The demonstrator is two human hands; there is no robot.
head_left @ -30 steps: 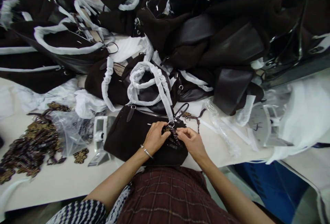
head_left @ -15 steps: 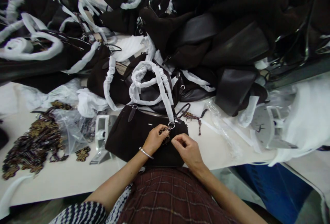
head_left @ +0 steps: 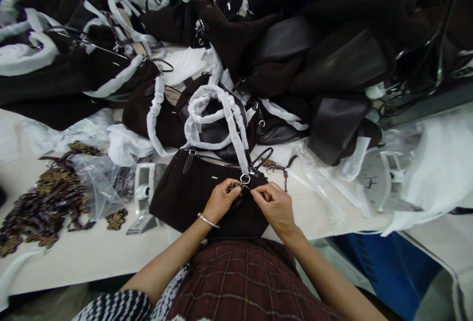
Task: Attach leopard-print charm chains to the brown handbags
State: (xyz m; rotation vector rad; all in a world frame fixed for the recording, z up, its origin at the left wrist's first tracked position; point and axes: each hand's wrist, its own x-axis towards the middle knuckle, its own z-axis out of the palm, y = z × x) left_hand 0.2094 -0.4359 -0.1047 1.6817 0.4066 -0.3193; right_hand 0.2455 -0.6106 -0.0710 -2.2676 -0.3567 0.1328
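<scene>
1. Dark handbag [head_left: 181,190] lies on the desk [head_left: 92,257], right in front of the person, its near edge close to the checked brown garment [head_left: 236,281].
2. Left hand [head_left: 222,201]: thumb and fingers closed on a small leopard-patterned charm [head_left: 235,198], held against the bag's front, right of its middle. Silver bangle [head_left: 208,221] at that wrist.
3. Right hand [head_left: 274,206]: fingertips narrow, pinched on a thin strand [head_left: 247,188] that points toward the metal ring [head_left: 244,183]. Exact nature of strand too small to tell; other fingers curled in.
4. Ring sits just above the charm, between the two hands, at the lower end of a strap [head_left: 240,153] wrapped in white. The strap loops up beyond the bag's top edge.
5. Right of the bag: a loose patterned charm [head_left: 274,165] with a dark cord, lying flat.
6. Left side: heap of similar charms [head_left: 40,207], clear plastic bag [head_left: 96,190] beside it, then a grey metal stand [head_left: 144,195] next to the handbag.
7. Far side: jumbled dark bags [head_left: 314,54], some handles in white wrap.
8. Below the desk at right: blue surface [head_left: 395,267].
</scene>
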